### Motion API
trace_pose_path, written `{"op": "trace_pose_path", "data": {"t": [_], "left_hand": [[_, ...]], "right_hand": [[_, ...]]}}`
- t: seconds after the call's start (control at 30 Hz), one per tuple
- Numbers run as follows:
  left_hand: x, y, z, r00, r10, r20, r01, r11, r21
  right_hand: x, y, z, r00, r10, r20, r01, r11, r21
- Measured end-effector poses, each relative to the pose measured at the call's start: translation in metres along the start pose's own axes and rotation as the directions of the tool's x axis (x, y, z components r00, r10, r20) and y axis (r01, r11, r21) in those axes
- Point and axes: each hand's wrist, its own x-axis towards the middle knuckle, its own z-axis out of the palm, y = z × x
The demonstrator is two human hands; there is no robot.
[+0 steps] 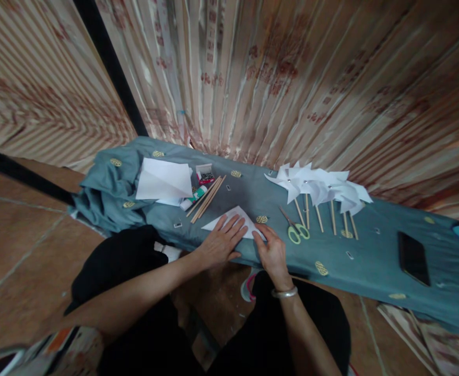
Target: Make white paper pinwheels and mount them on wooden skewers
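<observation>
A white sheet of paper [240, 212], folded into a triangle, lies on the cloth near the front edge, its point facing away from me. My left hand [220, 242] rests flat across its left part, fingers stretched out. At the right corner of the paper, my right hand [273, 255] has curled fingers, with thumb and forefinger at the edge. The hands cover much of the paper's lower side. Just right of my right hand lie scissors [294, 231] with green handles, and several thin wooden sticks [210, 198] lie beyond my left hand.
White paper sheets [164, 178] lie at the left, beside a small red-and-white box [204, 174] of small dark pieces and a green-and-white tube [193, 198]. Several white paper pinwheels [319, 185] on sticks overlap at the back right. Farther right lies a black phone [413, 258].
</observation>
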Motion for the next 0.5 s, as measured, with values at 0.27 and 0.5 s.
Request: {"op": "trace_pose_path", "data": {"t": [0.27,0.5], "left_hand": [[0.0006,-0.0019,0.0039,1.0,0.005,-0.012,-0.004,1.0,0.009],[0.0016,-0.0014,0.0018,1.0,-0.003,0.016,0.003,0.999,0.035]], "right_hand": [[0.0003,0.0017,0.0002,1.0,-0.007,0.017,0.008,0.999,-0.038],[0.0,0.0013,0.0014,1.0,-0.015,0.007,0.016,0.998,-0.057]]}}
